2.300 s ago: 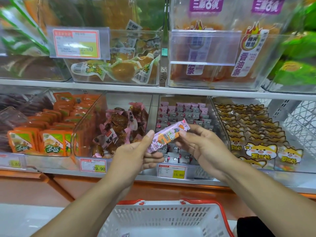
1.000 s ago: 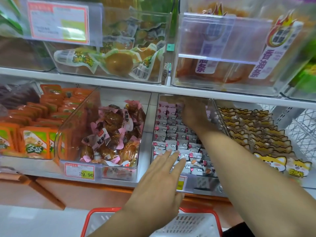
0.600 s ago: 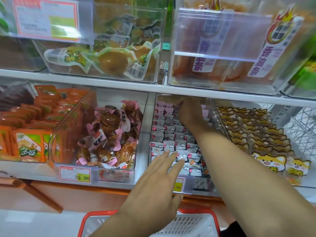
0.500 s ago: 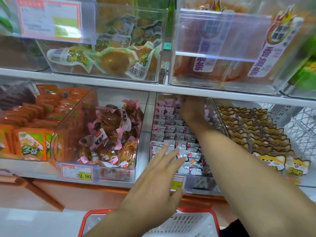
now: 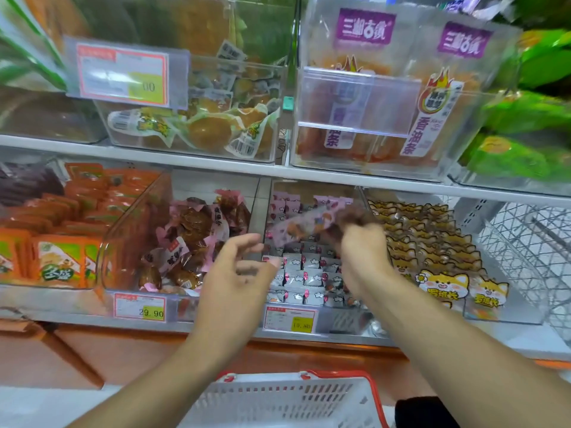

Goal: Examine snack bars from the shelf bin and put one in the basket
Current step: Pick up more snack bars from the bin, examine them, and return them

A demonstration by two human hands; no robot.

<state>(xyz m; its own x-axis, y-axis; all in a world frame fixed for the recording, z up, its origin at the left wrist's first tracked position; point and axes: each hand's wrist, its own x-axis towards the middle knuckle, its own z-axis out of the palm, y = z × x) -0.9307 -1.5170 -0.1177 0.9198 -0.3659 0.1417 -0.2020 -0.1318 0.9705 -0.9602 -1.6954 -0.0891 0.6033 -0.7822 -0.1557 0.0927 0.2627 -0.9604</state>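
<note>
- Head view, hands: right hand (image 5: 360, 242) pinches one end of a pink snack bar (image 5: 304, 225) and holds it above the shelf bin (image 5: 312, 322); fingers blurred, exact grip not readable. Left hand (image 5: 238, 273) holds nothing, fingers loosely spread and slightly curled, palm turned toward the bar, just beside its free end, not touching.
- Head view, change: half a second ago the right hand was deep at the back of the bin, on the rows of bars, and the left lay flat near the bin's front edge. Now the right is pulled back with a bar lifted out, and the left has come up to meet it.
- Head view, task thing: the bar is in the air, tilted, over the middle bin on the lower shelf, between the bin of brown wrapped snacks (image 5: 191, 239) and the bin of yellow cat packets (image 5: 432, 257). More pink and white bars remain in rows below it.
- Head view, basket (image 5: 287, 400): white with a red rim, low in frame, directly below the hands, well apart from the bar.
- Judgement: a fresh bar is picked and about to be checked two-handed; the drop into the basket is not yet done.
- Risk: the one-end pinch looks light, so the bar could slip back into the bin.
</note>
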